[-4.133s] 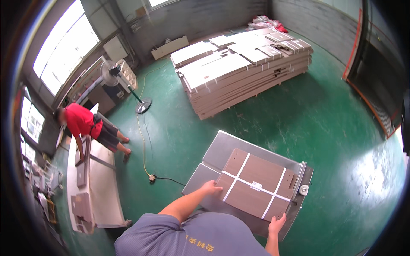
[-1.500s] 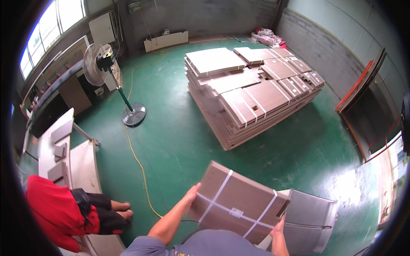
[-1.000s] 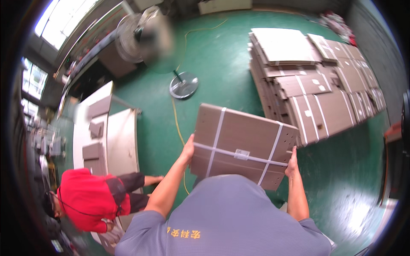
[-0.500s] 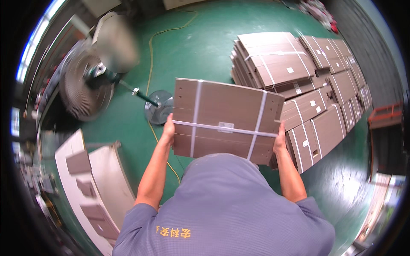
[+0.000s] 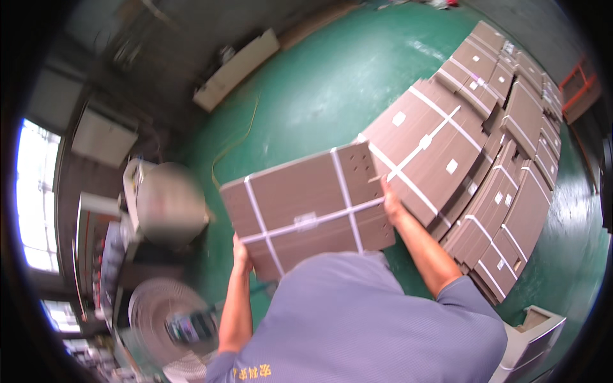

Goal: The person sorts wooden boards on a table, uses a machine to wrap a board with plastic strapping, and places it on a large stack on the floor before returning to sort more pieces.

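A strapped bundle of brown panels (image 5: 297, 201) is held up in front of my body, tilted with its right side higher. White straps cross it and a small pale label sits near its middle. My left hand (image 5: 242, 256) grips its left edge, and my right hand (image 5: 392, 203) is closed on its right edge. The undersides of both grips are hidden by the bundle. Just beyond its right end lies a large stack of similar strapped brown panels (image 5: 424, 137), which the bundle partly overlaps in view.
More strapped stacks (image 5: 527, 115) run along the right side. A pedestal fan (image 5: 185, 325) stands at the lower left. A yellow cable (image 5: 239, 137) crosses the green floor (image 5: 306, 96). A long pale box (image 5: 236, 70) rests at the far wall, and an orange-red frame (image 5: 578, 89) stands far right.
My view and body have turned to the right. The bundle stays in both hands and is now tilted, its right end close to the large stack. The fan has shifted to the lower left.
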`<state>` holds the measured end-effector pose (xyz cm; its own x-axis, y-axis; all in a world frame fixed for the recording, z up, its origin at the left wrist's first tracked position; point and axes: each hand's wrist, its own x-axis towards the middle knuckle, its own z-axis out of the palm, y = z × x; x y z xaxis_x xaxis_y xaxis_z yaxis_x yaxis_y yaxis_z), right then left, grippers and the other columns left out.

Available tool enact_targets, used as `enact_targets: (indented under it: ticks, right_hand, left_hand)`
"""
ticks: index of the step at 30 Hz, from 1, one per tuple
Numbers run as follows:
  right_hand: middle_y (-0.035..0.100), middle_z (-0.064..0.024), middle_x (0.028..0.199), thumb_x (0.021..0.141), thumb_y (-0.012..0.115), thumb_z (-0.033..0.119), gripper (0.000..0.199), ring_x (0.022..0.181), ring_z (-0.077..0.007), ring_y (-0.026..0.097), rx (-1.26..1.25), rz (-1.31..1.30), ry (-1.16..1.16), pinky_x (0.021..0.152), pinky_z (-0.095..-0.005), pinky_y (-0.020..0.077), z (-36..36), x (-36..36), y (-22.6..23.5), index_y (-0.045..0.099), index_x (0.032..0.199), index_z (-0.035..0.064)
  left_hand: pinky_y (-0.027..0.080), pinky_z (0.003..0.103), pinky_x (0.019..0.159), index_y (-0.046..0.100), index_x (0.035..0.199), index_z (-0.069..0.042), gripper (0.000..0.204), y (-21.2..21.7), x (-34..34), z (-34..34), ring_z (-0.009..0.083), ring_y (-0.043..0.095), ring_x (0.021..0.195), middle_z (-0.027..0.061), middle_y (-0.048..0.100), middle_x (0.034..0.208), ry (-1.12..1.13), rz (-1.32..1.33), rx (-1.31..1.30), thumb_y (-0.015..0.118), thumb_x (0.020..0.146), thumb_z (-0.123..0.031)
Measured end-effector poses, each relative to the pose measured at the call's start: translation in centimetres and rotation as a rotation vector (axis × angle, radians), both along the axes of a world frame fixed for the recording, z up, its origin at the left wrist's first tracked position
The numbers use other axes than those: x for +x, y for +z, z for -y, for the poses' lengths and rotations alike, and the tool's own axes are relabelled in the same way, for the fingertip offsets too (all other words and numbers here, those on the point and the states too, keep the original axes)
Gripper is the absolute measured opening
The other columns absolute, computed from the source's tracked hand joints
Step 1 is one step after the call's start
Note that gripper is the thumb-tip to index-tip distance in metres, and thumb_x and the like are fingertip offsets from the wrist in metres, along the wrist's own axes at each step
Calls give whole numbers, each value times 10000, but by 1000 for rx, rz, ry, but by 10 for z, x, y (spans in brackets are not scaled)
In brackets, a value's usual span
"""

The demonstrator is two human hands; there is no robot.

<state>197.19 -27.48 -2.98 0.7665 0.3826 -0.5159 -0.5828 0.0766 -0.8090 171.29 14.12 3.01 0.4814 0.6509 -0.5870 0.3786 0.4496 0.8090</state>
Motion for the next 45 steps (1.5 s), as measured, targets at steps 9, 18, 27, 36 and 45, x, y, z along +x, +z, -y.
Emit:
enact_targets:
  ticks: [9, 18, 27, 36, 45]
  right_hand:
    - [268, -205, 1671, 1049, 394, 653, 909, 1563, -277, 219, -37, 137, -132, 1270, -354, 165, -148, 237, -25, 289, 1573, -81]
    - [557, -138, 1438, 1083, 429, 532, 677, 1334, -222, 499, 30, 140, -637, 1147, -360, 358, -202, 398, -12, 516, 1431, -42]
    - [496, -140, 1547, 1037, 474, 625, 809, 1453, -227, 410, -183, 82, -840, 1212, -354, 290, -153, 646, -2, 459, 1515, -28]
    - [637, -88, 1236, 1016, 568, 577, 672, 1151, -179, 550, -207, 155, -1056, 1017, -339, 412, -41, 874, 4, 616, 1314, -23]
    - [652, -167, 1322, 978, 641, 552, 718, 1241, -243, 580, -409, -165, -1227, 1068, -359, 420, 100, 1061, 78, 602, 1349, -62]
  left_hand:
    - [467, 517, 1072, 504, 1464, -88, 629, -65, 280, -188, 322, 572, 1296, 130, 598, 1404, -251, 152, -21, 418, 1049, -552]
    - [339, 526, 1182, 442, 1524, -43, 713, -42, 684, -285, 353, 451, 1422, 163, 459, 1569, -681, -21, -229, 283, 1066, -566]
    - [315, 476, 1211, 409, 1554, -64, 727, -56, 1079, -224, 312, 416, 1460, 122, 419, 1607, -832, -161, -255, 314, 1066, -596]
    - [348, 477, 1197, 402, 1550, -42, 676, -54, 1410, -67, 322, 435, 1450, 138, 416, 1607, -1098, -155, -98, 329, 1088, -530]
    - [327, 467, 1208, 398, 1555, -56, 669, -39, 1699, 199, 307, 425, 1457, 122, 429, 1602, -1390, -328, -164, 278, 1092, -524]
